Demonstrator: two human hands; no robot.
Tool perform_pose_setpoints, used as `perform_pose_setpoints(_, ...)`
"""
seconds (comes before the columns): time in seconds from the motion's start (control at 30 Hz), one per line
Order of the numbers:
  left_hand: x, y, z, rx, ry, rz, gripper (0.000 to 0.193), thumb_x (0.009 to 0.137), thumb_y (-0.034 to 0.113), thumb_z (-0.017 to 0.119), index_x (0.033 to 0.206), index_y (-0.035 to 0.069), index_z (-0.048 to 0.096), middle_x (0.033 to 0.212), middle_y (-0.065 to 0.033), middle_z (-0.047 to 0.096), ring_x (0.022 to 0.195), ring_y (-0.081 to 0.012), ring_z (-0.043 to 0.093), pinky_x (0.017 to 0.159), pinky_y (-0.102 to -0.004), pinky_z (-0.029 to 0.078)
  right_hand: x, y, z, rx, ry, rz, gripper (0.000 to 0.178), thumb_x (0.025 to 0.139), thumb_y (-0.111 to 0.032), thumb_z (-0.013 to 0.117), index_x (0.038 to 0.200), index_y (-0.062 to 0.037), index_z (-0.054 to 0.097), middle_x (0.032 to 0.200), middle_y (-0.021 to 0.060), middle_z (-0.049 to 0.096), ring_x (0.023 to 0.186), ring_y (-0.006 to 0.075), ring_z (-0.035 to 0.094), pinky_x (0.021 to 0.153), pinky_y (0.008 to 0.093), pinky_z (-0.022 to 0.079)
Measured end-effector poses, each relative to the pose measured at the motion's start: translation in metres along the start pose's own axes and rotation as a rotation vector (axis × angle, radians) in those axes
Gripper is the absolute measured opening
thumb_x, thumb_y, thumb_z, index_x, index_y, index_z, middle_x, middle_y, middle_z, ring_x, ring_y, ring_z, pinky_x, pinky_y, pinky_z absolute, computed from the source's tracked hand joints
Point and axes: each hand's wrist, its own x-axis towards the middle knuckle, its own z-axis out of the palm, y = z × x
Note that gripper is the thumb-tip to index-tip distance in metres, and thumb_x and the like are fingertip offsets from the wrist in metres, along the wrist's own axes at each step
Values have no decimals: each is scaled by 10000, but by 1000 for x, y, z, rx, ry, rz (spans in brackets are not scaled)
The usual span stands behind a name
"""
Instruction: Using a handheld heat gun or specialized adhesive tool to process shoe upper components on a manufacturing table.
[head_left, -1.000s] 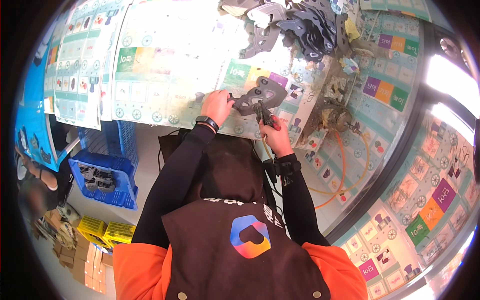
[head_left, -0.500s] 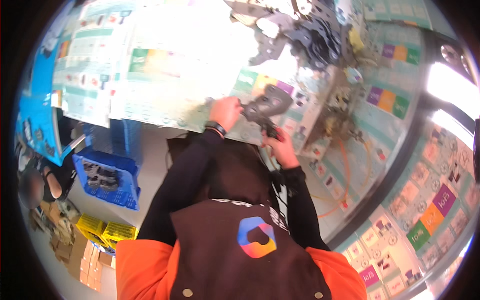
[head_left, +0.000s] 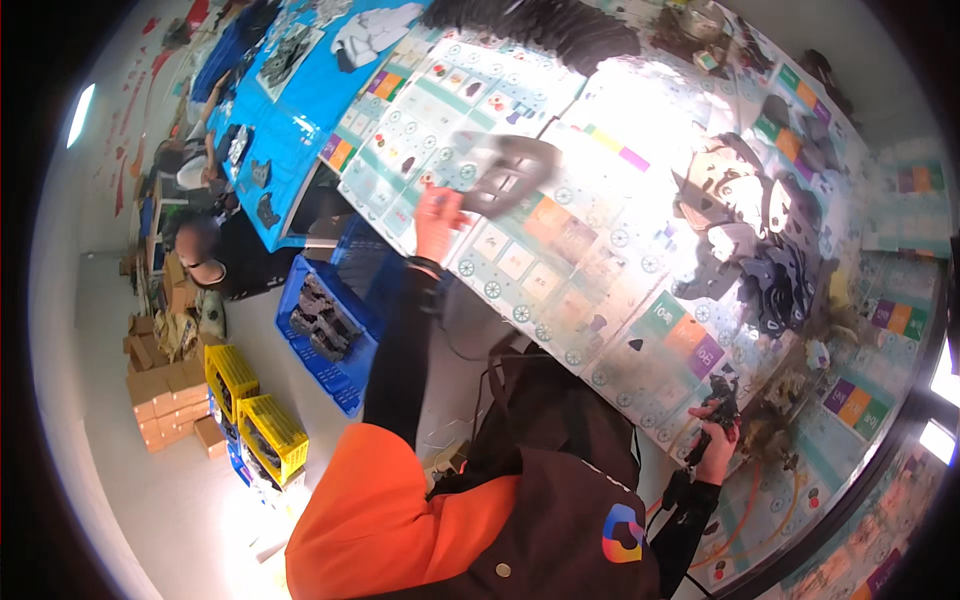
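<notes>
My left hand [head_left: 437,222] reaches out over the table with its fingers at the near end of a dark grey flat plastic part [head_left: 512,176]. Motion smears this part; openings show in it. Lower on the right, by the table's near edge, my right hand [head_left: 714,450] is closed around a dark hand-held tool [head_left: 722,398], its tip pointing away from me. The exact kind of tool cannot be made out. A heap of similar dark plastic parts [head_left: 775,290] lies on the table's right side, beyond my right hand.
Printed sheets cover the table [head_left: 500,262]. A dark row of parts [head_left: 540,28] lies along its far edge. Orange hoses [head_left: 752,505] run beside my right arm. On the left are a blue table [head_left: 290,150], a blue crate [head_left: 318,365] of dark parts, yellow crates [head_left: 272,438] and a person [head_left: 250,262].
My view has turned left. My hands have moved apart: the left one outward over the table with the grey part, the right one away to the right with the tool.
</notes>
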Motion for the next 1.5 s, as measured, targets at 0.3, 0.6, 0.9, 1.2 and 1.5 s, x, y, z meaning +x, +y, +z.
perform_pose_setpoints(0.3, 21, -54, 96, 759, -257, 195, 488, 821, 368, 767, 1087, -6, 598, 852, -134, 689, 789, -288, 675, 698, -392, 526, 15, 12, 13, -13, -79, 97, 374, 773, -27, 578, 1147, -32, 602, 923, 79, 709, 644, 90, 580, 488, 225, 442)
perform_pose_setpoints(0.6, -151, -54, 380, 1148, -656, 314, 502, 732, 297, 833, 1083, 14, 611, 1020, -168, 622, 1030, -366, 585, 845, -431, 496, -20, 18, -15, 86, -46, 111, 382, 774, -1, 531, 1153, -15, 576, 937, 88, 689, 612, 88, 545, 481, 220, 430)
perform_pose_setpoints(0.9, -171, -52, 270, 691, -1389, -503, 197, 956, 173, 609, 1033, -7, 624, 758, -126, 682, 634, -221, 666, 558, -338, 494, -33, 54, -37, 129, -45, 142, 393, 790, -10, 543, 1182, -21, 576, 903, 64, 693, 554, 49, 498, 462, 204, 377)
perform_pose_setpoints(1.2, -205, -70, 247, 1128, -1265, 156, 193, 938, 209, 575, 996, 26, 584, 864, -209, 674, 870, -425, 640, 730, -526, 488, -12, 62, 20, 10, -255, 223, 333, 760, -10, 522, 1086, -27, 587, 833, 49, 670, 538, 62, 484, 445, 218, 383)
perform_pose_setpoints(1.5, -212, -70, 242, 1036, -1106, 152, 223, 968, 257, 560, 984, 35, 547, 803, -226, 657, 814, -430, 637, 676, -542, 473, 6, 68, 57, -150, -181, 330, 265, 772, -41, 528, 1023, 14, 593, 823, 70, 635, 752, 168, 603, 684, 297, 482)
